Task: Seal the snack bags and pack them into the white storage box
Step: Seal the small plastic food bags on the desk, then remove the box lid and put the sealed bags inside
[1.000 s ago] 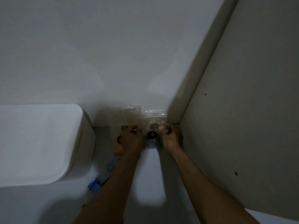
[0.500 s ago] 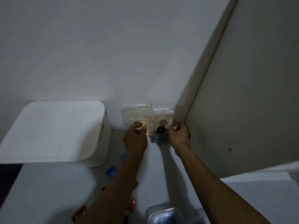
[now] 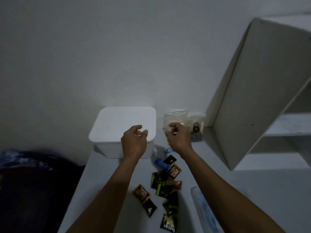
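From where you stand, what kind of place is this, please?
Probably a room in a home, perhaps a bedroom. A white shelf unit stands on a white table against a plain wall, and dark patterned fabric, maybe bedding, lies beside it. The light is dim.

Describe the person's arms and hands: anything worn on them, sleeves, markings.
Both forearms are bare up to the frame's lower edge; no sleeves show. The left hand and right hand wear no gloves, and no watch, bracelet or ring is visible. The dim light hides finer marks.
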{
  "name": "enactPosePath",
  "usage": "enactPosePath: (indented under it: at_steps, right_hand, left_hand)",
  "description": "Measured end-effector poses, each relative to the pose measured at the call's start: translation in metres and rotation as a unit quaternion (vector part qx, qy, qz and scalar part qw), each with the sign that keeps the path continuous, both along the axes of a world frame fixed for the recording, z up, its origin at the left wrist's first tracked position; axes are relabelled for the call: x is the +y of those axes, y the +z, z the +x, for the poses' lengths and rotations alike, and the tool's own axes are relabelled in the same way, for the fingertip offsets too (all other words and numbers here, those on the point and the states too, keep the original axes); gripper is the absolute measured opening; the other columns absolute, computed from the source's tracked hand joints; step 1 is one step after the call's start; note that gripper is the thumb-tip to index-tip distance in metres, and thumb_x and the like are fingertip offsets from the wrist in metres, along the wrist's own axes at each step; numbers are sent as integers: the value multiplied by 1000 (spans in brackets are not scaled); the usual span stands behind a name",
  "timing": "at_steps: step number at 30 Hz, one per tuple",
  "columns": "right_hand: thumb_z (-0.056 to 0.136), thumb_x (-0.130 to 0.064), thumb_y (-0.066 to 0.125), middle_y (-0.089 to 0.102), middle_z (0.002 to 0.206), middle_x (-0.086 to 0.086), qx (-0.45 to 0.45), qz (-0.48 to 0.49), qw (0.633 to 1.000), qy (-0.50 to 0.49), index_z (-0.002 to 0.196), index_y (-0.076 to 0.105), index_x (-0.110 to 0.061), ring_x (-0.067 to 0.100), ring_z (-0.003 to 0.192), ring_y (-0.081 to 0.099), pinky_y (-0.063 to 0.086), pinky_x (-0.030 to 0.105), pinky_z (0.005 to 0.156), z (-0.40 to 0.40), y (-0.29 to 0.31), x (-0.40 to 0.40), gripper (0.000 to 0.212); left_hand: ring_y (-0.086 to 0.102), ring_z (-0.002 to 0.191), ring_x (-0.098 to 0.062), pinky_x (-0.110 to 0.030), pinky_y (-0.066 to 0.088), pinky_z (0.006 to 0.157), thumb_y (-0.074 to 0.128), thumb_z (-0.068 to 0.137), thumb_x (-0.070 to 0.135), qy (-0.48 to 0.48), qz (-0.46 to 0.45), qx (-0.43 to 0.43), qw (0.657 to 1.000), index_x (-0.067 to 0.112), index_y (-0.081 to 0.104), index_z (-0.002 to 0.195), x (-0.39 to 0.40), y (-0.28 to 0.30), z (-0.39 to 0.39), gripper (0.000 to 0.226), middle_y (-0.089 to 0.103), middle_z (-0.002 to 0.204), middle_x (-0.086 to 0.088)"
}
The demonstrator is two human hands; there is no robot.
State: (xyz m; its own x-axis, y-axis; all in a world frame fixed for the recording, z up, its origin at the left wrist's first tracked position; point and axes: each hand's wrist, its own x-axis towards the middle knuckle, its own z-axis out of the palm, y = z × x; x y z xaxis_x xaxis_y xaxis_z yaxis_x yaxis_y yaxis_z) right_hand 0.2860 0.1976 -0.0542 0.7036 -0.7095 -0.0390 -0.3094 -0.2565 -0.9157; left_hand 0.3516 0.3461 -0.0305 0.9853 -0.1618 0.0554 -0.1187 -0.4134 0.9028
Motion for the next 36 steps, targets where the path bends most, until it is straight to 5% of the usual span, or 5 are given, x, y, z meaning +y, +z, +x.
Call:
enactPosePath:
  at_steps: [4,7,11,24,36]
  right_hand:
    - [91,-27,67,63,105,3,19,-1,1000,15,125,59,-17,20,94,64,57,41,85,-6,-1,50,36]
    - [92,-27,66,63,112,5,30,-20,999,6,130,56,-15,18,99,60,52,32,85,0,-5,66,41]
    - [94,-30,63,61,123,8,39,-28,999,-8,137,51,-13,22,108,60,52,37,91,26,-10,68,47]
    - [94,-43,59,34,157,8,92,-1,994,-63,154,25,-16,28,143,34,30,45,117,137,-73,40,74]
    - [93,-55,56,26,161,2,113,-39,992,-44,157,15,-21,26,147,27,27,44,118,155,-86,39,83]
  left_hand:
    - [67,87,-19,-34,54,88,73,84,26,13,23,15,1000,18,70,109,74,-13,4,26,69,91,-1]
    - [66,92,-22,-32,51,88,70,86,22,29,52,12,998,15,69,113,109,-22,21,28,69,97,-4]
    - [65,98,-27,-28,45,86,69,87,21,43,94,-20,994,8,67,118,130,-33,55,33,69,104,-11]
    - [39,132,-40,-54,38,104,64,89,43,30,221,-6,975,4,40,144,118,-93,212,71,43,145,-19]
    - [39,137,-30,-47,38,106,54,79,73,-3,275,0,961,23,25,152,109,-99,237,93,30,157,0]
